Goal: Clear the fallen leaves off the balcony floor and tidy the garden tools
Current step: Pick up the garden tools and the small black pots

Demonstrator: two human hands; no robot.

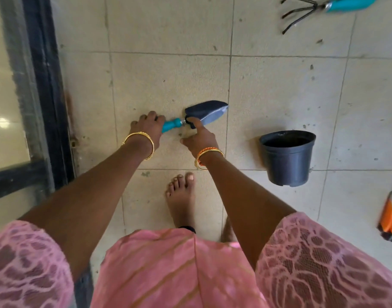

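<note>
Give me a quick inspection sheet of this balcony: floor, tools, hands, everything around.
Surface: tiled floor, speckled with small bits of debris.
Job's things: trowel; hand rake lying top right.
Clutter: black plastic pot, upright; orange object at right edge, blurred.
Hands: left hand holds the trowel's teal handle; right hand touches the blade with a straight finger.
Cables: nothing seen.
Surroundings: dark door frame on the left; bare foot.

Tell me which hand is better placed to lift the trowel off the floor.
The left hand: it already grips the trowel by its teal handle. The right hand only touches the blade's base.
</note>
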